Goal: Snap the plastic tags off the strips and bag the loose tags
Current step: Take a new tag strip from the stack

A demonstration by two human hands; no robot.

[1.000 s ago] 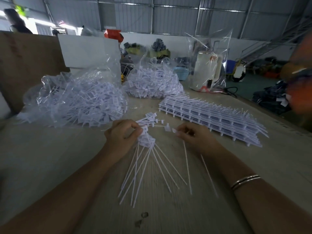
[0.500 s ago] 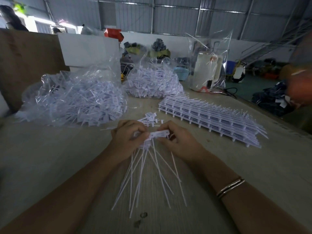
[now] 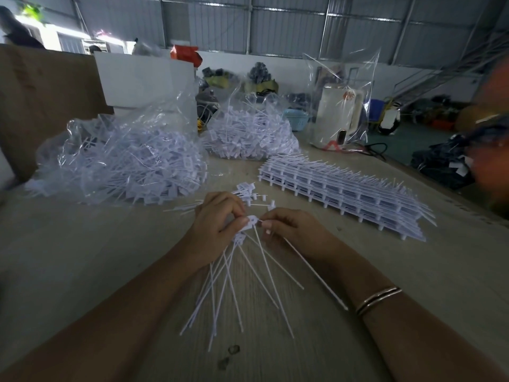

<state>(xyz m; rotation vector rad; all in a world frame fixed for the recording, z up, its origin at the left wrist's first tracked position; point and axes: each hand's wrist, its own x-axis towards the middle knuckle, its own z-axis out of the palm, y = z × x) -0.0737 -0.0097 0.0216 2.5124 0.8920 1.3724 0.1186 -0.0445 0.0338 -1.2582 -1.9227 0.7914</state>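
My left hand [image 3: 217, 224] grips a bunch of white plastic tags [image 3: 234, 274] by their heads, their long thin tails fanning down over the table toward me. My right hand [image 3: 292, 230] pinches one tag head [image 3: 252, 219] right beside the left thumb, and another tail runs out from under that hand. A stack of unbroken tag strips [image 3: 341, 188] lies to the right on the wooden table [image 3: 82, 257]. A few snapped pieces of strip [image 3: 248, 191] lie just beyond my hands. Two clear bags hold loose tags, one at the left [image 3: 121, 161] and one behind [image 3: 250, 133].
An upright clear bag [image 3: 341, 100] with a white container stands at the back right. A brown board [image 3: 35, 100] rises at the left and a white board [image 3: 146, 81] behind the bags. A blurred person [image 3: 493, 133] is at the right edge. Two dark spots [image 3: 228, 354] mark the near table.
My right hand came in from the right with a tag and met my left hand at the bunch. The bundle of tails has grown and shifted slightly.
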